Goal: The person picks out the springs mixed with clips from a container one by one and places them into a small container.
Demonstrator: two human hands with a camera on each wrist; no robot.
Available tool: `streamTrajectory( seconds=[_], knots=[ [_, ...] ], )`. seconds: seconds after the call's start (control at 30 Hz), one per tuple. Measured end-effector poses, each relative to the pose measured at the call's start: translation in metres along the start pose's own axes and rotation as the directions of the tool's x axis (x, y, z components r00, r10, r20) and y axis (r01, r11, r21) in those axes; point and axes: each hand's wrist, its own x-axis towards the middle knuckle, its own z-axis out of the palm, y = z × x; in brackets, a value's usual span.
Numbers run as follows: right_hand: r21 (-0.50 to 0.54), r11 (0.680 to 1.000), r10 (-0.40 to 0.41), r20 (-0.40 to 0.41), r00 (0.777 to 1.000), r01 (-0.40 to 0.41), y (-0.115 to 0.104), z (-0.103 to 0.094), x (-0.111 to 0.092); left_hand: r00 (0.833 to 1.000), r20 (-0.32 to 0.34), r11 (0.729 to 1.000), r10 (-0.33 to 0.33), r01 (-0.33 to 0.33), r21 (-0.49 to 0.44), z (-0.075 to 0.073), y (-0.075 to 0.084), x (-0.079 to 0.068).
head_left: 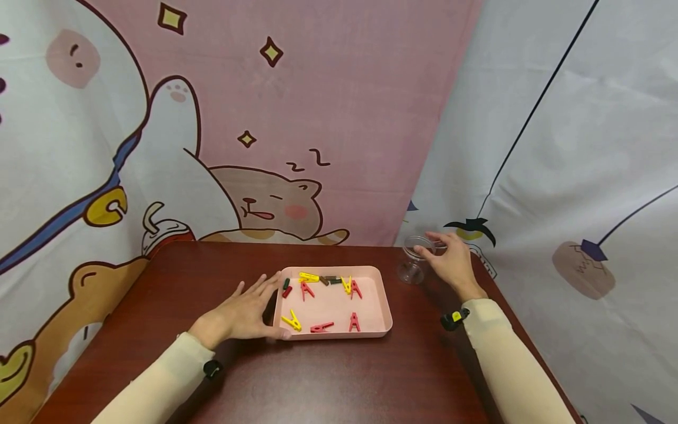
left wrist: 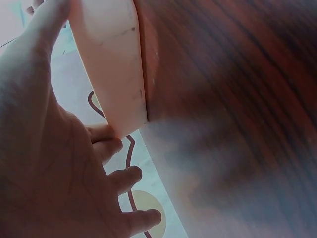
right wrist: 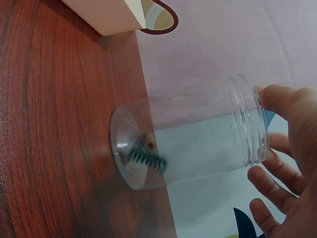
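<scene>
Pinching a clear jar [right wrist: 193, 129] by its threaded rim [right wrist: 247, 119], near the far right corner of the table [head_left: 339, 377], with the right hand [head_left: 450, 259]; touching the left edge of the pink tray [head_left: 375, 300] with a spread left hand [head_left: 243, 312]. Probably handles light, stiff, slippery-walled; best gripped at the rim. Has more room nearside than beyond.

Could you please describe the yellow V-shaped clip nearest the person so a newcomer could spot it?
On the reddish-brown wooden table sits a pale pink rectangular tray. In its near left corner lies the yellow V-shaped clip. Along that near edge, it alone is yellow, beside two red clips.
</scene>
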Motion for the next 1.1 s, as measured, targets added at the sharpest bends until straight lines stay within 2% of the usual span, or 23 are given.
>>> streamTrajectory(
  seconds=[0.7,1.1],
  knots=[
    [-0.004,1.000,-0.008,0.013,1.000,0.008,0.0022,-0.0018,-0.0011,1.000,0.005,1.000,0.001,-0.001,-0.005,-0.0002,0.0015,-0.0009],
    [0.015,1.000,-0.019,-0.007,1.000,0.019,0.0000,-0.0021,-0.0016,1.000,0.005,1.000,-0.002,0.002,0.007,-0.0008,0.0013,-0.0001]
  ],
)
